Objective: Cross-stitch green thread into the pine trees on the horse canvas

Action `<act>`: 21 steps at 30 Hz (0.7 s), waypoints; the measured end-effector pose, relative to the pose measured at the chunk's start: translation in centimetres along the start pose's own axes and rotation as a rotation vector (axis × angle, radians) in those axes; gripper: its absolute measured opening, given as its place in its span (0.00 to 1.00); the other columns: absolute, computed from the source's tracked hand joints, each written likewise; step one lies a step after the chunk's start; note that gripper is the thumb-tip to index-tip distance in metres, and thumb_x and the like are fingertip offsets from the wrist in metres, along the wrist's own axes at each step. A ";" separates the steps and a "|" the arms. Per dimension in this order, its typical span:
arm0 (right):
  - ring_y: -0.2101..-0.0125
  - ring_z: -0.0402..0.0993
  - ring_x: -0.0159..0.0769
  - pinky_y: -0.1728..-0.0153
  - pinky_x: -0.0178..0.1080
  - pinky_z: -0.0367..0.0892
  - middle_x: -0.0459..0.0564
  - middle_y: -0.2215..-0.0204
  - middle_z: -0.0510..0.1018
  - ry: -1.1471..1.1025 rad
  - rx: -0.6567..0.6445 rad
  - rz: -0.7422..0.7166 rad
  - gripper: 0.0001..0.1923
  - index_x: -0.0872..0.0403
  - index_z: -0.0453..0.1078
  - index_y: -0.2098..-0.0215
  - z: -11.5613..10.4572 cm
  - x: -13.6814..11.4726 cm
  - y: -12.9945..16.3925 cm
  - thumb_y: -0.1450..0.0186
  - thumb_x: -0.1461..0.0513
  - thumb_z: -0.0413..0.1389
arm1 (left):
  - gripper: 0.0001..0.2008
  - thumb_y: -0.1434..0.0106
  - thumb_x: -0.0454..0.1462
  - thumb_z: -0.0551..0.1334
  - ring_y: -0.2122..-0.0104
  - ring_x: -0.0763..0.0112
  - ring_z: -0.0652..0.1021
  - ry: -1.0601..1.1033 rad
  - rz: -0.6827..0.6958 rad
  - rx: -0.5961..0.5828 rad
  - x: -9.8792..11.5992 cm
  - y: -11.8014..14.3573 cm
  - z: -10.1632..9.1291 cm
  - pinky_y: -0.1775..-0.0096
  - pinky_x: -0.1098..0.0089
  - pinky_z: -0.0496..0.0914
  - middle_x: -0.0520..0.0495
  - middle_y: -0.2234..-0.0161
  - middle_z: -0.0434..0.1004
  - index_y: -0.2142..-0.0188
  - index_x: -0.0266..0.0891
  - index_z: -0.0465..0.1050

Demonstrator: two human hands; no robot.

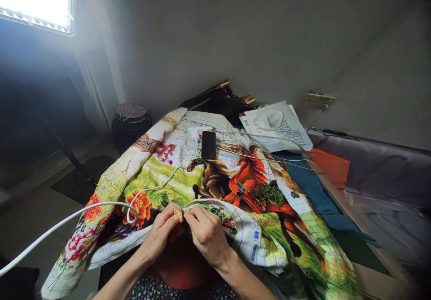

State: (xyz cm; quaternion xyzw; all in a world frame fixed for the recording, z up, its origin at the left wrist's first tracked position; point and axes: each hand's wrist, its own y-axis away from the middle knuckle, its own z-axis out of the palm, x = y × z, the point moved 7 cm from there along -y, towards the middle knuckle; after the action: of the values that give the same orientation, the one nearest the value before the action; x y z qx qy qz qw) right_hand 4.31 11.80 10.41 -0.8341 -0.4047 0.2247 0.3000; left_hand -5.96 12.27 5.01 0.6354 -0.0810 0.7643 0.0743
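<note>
Head view, looking forward and down. The left hand and the right hand meet at the near folded edge of a large embroidered cloth, which is draped over the person's lap and spreads away from the body; the fingers of both hands are pinched together on that fold, fingertips of one hand touching or almost touching those of the other; whether a needle sits between them cannot be told.

The cloth shows stitched horses, one brown and one orange-red, with flowers at the left and green ground at the right; its unworked margin is white with a printed grid.

A dark phone lies flat on the far part of the cloth, just beside a small white box; a white cable runs from the lower left of the frame, loops just left of the left hand, and continues across the cloth toward the phone.

Red-handled scissors lie on the orange horse, next to a tuft of green thread; a white printed bag lies beyond the cloth on the right; a wall socket is mounted behind it; a bright window occupies the upper left.
</note>
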 end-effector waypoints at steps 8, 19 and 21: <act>0.74 0.57 0.34 0.72 0.38 0.48 0.51 0.74 0.64 0.014 0.006 -0.026 0.13 0.59 0.64 0.72 -0.2 -0.6 -0.4 0.32 0.69 0.43 | 0.16 0.32 0.44 0.52 0.73 0.78 0.61 -0.068 0.051 -0.005 -0.3 -0.1 -0.3 0.75 0.75 0.57 0.48 0.67 0.56 0.71 0.33 0.59; 0.76 0.57 0.30 0.73 0.37 0.48 0.48 0.77 0.62 -0.034 0.052 0.094 0.11 0.58 0.63 0.75 -0.7 0.5 0.5 0.34 0.70 0.49 | 0.12 0.32 0.42 0.50 0.70 0.74 0.63 -0.354 0.090 0.064 0.2 0.1 -0.4 0.69 0.73 0.60 0.48 0.69 0.60 0.65 0.34 0.62; 0.76 0.57 0.30 0.73 0.37 0.48 0.48 0.77 0.62 -0.043 0.065 0.111 0.11 0.58 0.64 0.75 -0.8 0.5 0.6 0.35 0.70 0.50 | 0.10 0.34 0.40 0.51 0.72 0.75 0.63 -0.309 0.041 0.066 -0.3 0.1 -0.3 0.71 0.73 0.59 0.49 0.70 0.60 0.60 0.35 0.62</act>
State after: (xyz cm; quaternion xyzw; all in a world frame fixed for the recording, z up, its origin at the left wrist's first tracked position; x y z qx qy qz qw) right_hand 5.44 11.61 10.50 -0.8400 -0.3567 0.2721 0.3051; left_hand -6.23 12.29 4.62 0.7459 -0.0791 0.6609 0.0244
